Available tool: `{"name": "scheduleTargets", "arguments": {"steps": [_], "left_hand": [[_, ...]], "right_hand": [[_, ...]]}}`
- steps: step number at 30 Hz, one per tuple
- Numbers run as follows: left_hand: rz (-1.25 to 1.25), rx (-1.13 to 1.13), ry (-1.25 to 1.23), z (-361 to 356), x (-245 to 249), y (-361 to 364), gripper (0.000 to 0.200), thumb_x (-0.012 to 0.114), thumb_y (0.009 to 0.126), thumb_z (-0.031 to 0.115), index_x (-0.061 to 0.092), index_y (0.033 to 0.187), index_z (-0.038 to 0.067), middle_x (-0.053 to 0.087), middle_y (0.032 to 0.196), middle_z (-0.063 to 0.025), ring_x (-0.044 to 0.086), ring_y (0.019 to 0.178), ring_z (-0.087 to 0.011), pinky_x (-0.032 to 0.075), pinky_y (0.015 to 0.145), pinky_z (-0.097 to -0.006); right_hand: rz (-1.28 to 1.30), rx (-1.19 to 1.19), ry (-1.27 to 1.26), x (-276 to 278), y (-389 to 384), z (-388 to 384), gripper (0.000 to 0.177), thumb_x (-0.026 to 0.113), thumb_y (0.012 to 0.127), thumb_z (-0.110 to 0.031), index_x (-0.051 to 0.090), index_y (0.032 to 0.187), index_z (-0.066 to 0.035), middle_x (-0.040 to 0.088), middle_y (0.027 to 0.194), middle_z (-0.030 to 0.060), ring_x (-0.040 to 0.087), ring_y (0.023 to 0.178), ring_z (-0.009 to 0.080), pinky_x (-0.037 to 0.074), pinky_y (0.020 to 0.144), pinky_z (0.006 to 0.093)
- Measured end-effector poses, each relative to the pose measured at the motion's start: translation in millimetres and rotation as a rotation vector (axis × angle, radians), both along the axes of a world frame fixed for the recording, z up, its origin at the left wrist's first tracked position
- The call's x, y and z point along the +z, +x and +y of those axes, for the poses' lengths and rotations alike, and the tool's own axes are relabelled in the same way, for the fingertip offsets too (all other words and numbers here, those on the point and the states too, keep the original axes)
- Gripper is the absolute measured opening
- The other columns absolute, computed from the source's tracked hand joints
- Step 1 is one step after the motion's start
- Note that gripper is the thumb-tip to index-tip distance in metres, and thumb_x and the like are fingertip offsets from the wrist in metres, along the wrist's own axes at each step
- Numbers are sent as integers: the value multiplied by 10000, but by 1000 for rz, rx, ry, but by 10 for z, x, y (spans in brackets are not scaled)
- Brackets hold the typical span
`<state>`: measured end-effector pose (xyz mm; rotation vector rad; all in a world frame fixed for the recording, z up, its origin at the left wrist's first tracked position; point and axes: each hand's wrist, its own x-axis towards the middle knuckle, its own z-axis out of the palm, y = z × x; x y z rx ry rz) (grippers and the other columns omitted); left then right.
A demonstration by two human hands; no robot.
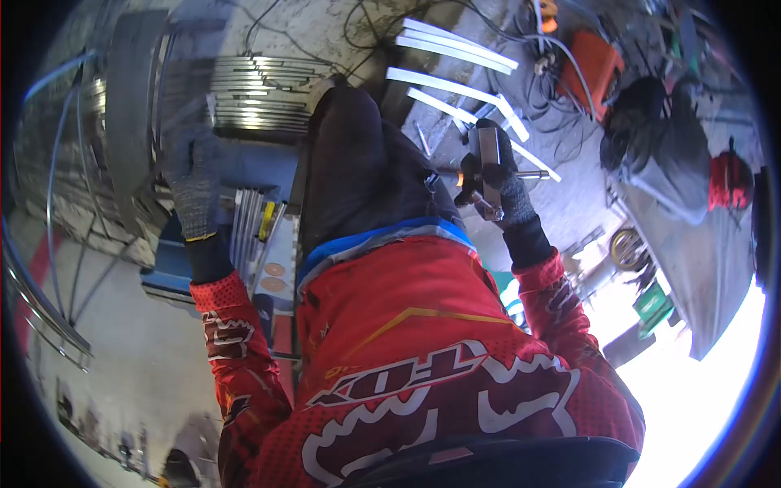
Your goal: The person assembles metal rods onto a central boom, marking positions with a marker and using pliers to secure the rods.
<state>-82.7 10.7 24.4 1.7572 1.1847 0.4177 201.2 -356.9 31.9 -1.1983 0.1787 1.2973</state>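
My left hand (194, 175), in a grey knitted glove, reaches over the left side beside a dark upright panel (134, 98); its fingers are smeared by motion. Black-and-grey gloved fingers of my right hand (512, 191) are wrapped round a metal tool (489, 154) with a flat rectangular body and a rod sticking out to the right. Left of my legs lies a stack of shiny metal bars (264, 93). Below it, several metal tubes (244, 220) stand near a yellow item (267, 218) and two round brown discs (272, 285).
White strips (455, 49) lie on the floor ahead. An orange machine (587, 73) with cables stands at the upper right, near dark cloth (659, 138) and a red object (730, 180). A grey sheet (691, 260) lies at the right. Curved metal tubing (41, 305) is at the far left.
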Motion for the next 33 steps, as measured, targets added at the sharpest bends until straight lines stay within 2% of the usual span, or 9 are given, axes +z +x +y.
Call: {"name": "scheduleTargets", "arguments": {"steps": [5, 9, 14, 15, 19, 20, 23, 31, 33], "left_hand": [[3, 266, -171, -560, -401, -716, 198, 618, 933, 173, 615, 1060, 22, 595, 857, -12, 565, 762, -102, 450, 721, -238], [76, -48, -178, -1067, -467, -798, 179, 612, 903, 133, 592, 1046, 27, 578, 987, -73, 571, 898, -211, 463, 857, -377], [719, -592, 481, -1809, -1090, -1156, 673, 689, 724, 428, 521, 1337, 207, 343, 1495, -141, 248, 1416, -391, 86, 1128, -664], [737, -592, 476, -1861, -1272, -1314, 712, 674, 732, 443, 480, 1386, 238, 307, 1525, -151, 218, 1434, -403, 45, 1130, -679], [859, -583, 408, -1806, -1428, -1383, 687, 649, 796, 439, 437, 1415, 230, 294, 1532, -165, 205, 1436, -418, 80, 1130, -669], [849, -551, 424, -1806, -1464, -1426, 666, 644, 819, 437, 433, 1414, 225, 300, 1528, -169, 214, 1432, -423, 99, 1127, -671], [717, -542, 612, -1886, -1650, -1634, 580, 628, 860, 395, 459, 1376, 192, 319, 1515, -177, 246, 1412, -445, 173, 1107, -674], [751, -456, 805, -2130, -2043, -1753, 440, 588, 886, 318, 513, 1247, 78, 432, 1410, -212, 349, 1351, -465, 259, 1098, -654], [595, -445, 919, -2134, -2047, -1774, 467, 595, 901, 342, 507, 1258, 53, 428, 1417, -218, 352, 1350, -463, 265, 1096, -650]], "right_hand": [[-99, 219, -66, 31, 192, 269, 779, 654, 806, -221, 276, 1483, -148, 565, 987, 142, 633, 744, 239, 587, 611, 383], [-134, 315, 4, -192, 254, 441, 479, 620, 894, -169, 492, 1348, -82, 602, 1069, 126, 624, 915, 203, 533, 798, 360], [-736, 544, 0, -977, -13, 615, 660, 618, 866, -99, 340, 1464, -129, 579, 1130, 109, 593, 956, 213, 517, 826, 353], [-166, 152, -17, -704, -195, 998, 650, 607, 872, -98, 345, 1466, -105, 580, 1181, 106, 588, 985, 196, 516, 837, 343], [-478, 460, -95, -1284, -543, 1266, 564, 541, 881, -22, 385, 1421, -64, 596, 1141, 37, 585, 927, 97, 502, 805, 259], [7, 233, 61, -1563, -725, 1283, 608, 648, 889, -193, 367, 1424, -125, 511, 1243, 77, 507, 1156, 188, 456, 956, 327], [-494, 669, -75, -1486, -935, 1572, 618, 670, 884, -229, 386, 1414, -90, 537, 1218, 41, 537, 1064, 129, 469, 876, 281], [-493, 250, 499, -2786, -1392, 1057, 701, 705, 810, -103, 349, 1414, -67, 524, 1229, 68, 512, 1095, 165, 451, 926, 294], [-16, 130, 390, -2596, -1359, 856, 695, 675, 823, -150, 337, 1429, -114, 561, 1118, 40, 588, 935, 135, 510, 805, 272]]}}
